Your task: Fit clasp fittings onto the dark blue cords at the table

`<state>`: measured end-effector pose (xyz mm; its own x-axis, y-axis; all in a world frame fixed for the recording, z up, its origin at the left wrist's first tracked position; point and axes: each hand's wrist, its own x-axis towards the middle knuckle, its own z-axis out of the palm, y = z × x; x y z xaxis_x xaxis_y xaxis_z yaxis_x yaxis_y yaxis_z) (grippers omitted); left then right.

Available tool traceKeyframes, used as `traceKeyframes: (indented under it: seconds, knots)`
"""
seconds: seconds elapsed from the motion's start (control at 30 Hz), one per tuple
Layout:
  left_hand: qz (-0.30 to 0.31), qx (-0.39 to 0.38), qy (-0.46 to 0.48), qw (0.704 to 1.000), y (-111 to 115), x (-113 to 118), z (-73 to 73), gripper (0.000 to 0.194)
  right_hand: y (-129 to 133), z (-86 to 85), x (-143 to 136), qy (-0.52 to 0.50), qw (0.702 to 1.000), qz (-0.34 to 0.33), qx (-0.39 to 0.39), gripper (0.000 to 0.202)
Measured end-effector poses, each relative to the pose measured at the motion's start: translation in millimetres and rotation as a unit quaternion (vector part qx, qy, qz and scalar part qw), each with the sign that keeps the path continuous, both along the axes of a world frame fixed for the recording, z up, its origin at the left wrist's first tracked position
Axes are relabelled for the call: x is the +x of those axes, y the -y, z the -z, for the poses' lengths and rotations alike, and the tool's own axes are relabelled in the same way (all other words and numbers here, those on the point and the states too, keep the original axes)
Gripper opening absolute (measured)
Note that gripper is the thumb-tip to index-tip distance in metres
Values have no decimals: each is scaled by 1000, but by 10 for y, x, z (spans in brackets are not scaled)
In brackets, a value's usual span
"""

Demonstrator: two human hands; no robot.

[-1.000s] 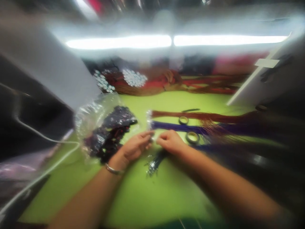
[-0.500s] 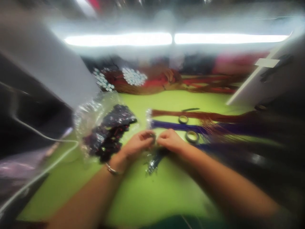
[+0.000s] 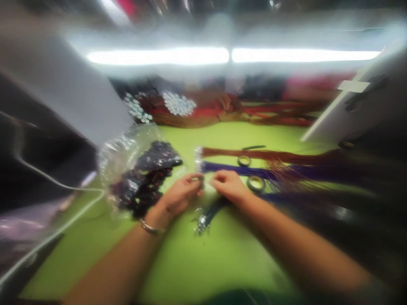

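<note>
My left hand point(image 3: 182, 192), with a bracelet at the wrist, is closed in a pinch around a small dark piece at its fingertips. Just right of it, my right hand point(image 3: 229, 185) is also pinched; what it grips is too small to make out. A narrow gap separates the fingertips. Below them lies a dark wire bundle point(image 3: 214, 208) with shiny metallic ends point(image 3: 202, 221). Behind the hands, brown wires point(image 3: 229, 151) and blue-purple wires point(image 3: 225, 167) stretch to the right, with whitish ends at the left.
A clear plastic bag point(image 3: 110, 154) of dark parts point(image 3: 152, 169) lies left on the green table point(image 3: 203, 271). Two tape rolls, one nearer point(image 3: 256, 184) and one farther point(image 3: 244, 160), sit by the wires. Red-brown wire bundles point(image 3: 203, 116) lie at the back; a white cable point(image 3: 71, 218) runs at left.
My hands have moved slightly apart, opening a gap between the fingertips. More of the dark wire bundle beneath them shows.
</note>
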<state>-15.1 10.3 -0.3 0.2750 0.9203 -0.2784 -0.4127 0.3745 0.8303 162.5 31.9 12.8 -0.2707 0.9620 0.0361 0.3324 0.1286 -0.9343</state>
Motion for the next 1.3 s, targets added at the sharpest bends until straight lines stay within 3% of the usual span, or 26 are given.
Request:
traceKeyframes:
  seconds: [0.2, 0.4, 0.5, 0.63, 0.83, 1.3]
  knots:
    - [-5, 1, -11, 1000, -8, -9, 3, 35, 11, 50, 9, 46, 995, -5, 93, 15]
    - [-3, -7, -31, 999, -17, -24, 19, 33, 54, 71, 44, 155, 960, -25, 232, 17]
    - [-1, -5, -39, 999, -19, -18, 23, 32, 67, 76, 48, 160, 954, -38, 250, 18]
    - [-4, 3, -53, 999, -13, -7, 35, 35, 54, 89, 30, 122, 971, -39, 200, 18]
    - [5, 57, -91, 994, 7, 3, 75, 37, -4, 46, 4, 32, 999, -8, 20, 14]
    - [10, 108, -122, 987, 13, 14, 101, 36, 8, 44, -18, 13, 1000, -20, -10, 14]
